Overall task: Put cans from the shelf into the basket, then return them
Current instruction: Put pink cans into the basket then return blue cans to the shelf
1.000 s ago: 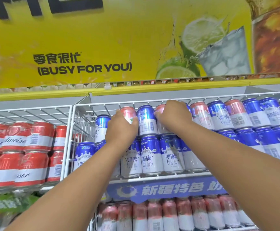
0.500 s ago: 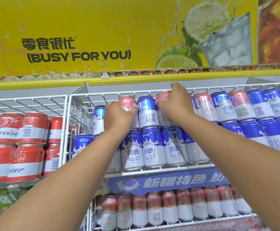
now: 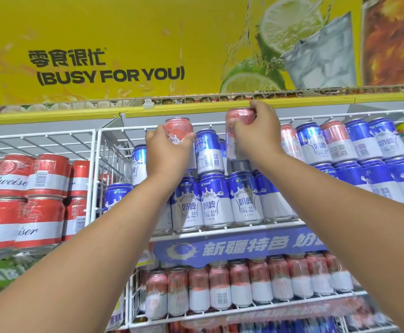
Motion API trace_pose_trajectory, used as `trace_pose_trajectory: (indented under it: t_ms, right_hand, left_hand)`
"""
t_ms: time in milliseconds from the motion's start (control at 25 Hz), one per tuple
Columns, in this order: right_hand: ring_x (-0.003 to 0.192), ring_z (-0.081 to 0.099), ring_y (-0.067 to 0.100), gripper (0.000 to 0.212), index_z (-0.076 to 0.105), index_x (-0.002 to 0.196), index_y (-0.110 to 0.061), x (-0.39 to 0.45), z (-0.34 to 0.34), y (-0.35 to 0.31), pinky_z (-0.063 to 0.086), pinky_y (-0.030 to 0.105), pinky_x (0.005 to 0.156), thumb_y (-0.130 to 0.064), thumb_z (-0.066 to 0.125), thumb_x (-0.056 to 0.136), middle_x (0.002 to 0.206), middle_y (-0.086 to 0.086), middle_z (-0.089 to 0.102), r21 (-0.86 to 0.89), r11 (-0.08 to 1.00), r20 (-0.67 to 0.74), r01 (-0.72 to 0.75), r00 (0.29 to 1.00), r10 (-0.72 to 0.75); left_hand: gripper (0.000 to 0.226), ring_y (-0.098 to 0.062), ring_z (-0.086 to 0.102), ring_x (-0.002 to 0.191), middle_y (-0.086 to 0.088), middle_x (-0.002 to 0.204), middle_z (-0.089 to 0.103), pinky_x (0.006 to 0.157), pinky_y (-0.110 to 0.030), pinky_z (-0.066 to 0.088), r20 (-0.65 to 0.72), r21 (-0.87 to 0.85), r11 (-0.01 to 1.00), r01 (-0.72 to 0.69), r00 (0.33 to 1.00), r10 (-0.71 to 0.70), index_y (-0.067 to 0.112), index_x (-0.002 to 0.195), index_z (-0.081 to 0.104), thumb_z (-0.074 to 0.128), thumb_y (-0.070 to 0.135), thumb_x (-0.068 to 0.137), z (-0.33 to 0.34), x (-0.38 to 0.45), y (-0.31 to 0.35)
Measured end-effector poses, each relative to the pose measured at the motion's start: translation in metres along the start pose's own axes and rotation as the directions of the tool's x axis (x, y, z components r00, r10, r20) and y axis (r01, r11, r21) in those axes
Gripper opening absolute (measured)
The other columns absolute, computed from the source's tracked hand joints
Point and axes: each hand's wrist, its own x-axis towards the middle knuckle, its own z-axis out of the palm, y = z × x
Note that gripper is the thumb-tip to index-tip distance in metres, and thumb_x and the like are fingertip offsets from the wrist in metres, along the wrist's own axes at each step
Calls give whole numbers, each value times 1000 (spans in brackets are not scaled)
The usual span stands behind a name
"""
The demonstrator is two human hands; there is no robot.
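Pink cans fill both hands: the left hand (image 3: 166,150) curls its fingers round one pink can (image 3: 178,129), upright above the blue cans (image 3: 216,200). The right hand (image 3: 259,135) grips the second pink can (image 3: 240,121), raised before the wire shelf (image 3: 220,127).

Bright, even light; edges warped (corners blurred).

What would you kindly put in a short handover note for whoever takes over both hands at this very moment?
Left hand: grips a pink-topped metal can at the upper tier of the white wire shelf.
Right hand: grips a second pink-topped can, raised near the shelf's top rail.
Blue-and-white cans fill the rows below and beside.
No basket in view, so which stage this is cannot be told.
Left: carry both cans to the basket, or seat them if returning.
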Motion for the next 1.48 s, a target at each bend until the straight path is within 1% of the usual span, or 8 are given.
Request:
trace_pose_trajectory:
  t_ms: [240,400,640,760,960,1120,1320,1480]
  right_hand:
    - [117,59,18,70,49,142,-15,-21,-23,-5,49,38,103,-31,78,80,135,2,58,116,992,103,-45,994,33]
    - [106,68,26,73,53,139,-14,-51,-45,1,55,43,96,-33,83,75,127,3,64,168,981,190,-100,980,67]
    - [72,67,3,57,63,124,-13,-101,-96,7,56,18,66,-27,87,74,98,-5,70,255,955,293,-150,954,72]
    - [85,67,1,55,66,123,-16,-141,-118,38,54,16,78,-28,86,74,103,-6,72,240,952,392,-190,916,84]
    - [85,59,-13,55,65,127,-16,-204,-116,107,43,-2,71,-24,85,76,105,-9,67,150,955,529,-256,837,141]
    - [95,63,-3,58,63,131,-17,-244,-99,151,51,18,88,-24,85,77,112,-12,67,108,937,595,-331,777,206]
    - [102,64,-1,57,64,128,-19,-297,-63,199,51,26,98,-25,85,75,111,-17,66,54,910,615,-411,731,294]
    - [88,64,-14,35,66,103,-31,-336,-31,239,51,12,82,-18,84,76,90,-28,68,34,860,618,-508,687,381]
  left_hand:
    - [41,-18,53,85,-4,118,56,75,-25,38,9,-37,999,-21,1000,22,20,106,65,76,50,80,-11,-20,11]
    - [46,-20,62,95,-2,112,64,86,-36,53,11,-66,997,-38,999,39,25,101,68,75,60,71,-24,-37,11]
    - [32,-18,69,92,7,97,71,85,-37,58,-8,-111,993,26,1000,-27,30,93,71,79,54,72,-47,-105,23]
    - [19,-14,69,90,17,88,69,87,-38,58,8,-91,993,78,997,-78,37,80,66,81,48,76,-50,-165,15]
    - [20,-5,66,84,15,91,69,85,-34,57,76,5,980,198,977,-198,42,82,66,83,49,75,-29,-248,-33]
    - [22,-9,69,91,9,102,72,88,-41,58,139,58,971,233,961,-239,46,90,68,80,54,74,-9,-286,-88]
    - [42,-11,67,91,8,105,69,85,-34,56,208,140,947,288,927,-312,33,109,68,78,56,74,14,-321,-161]
    - [30,-2,62,88,6,104,65,74,-19,47,270,122,939,322,899,-344,43,102,62,80,44,79,28,-343,-217]
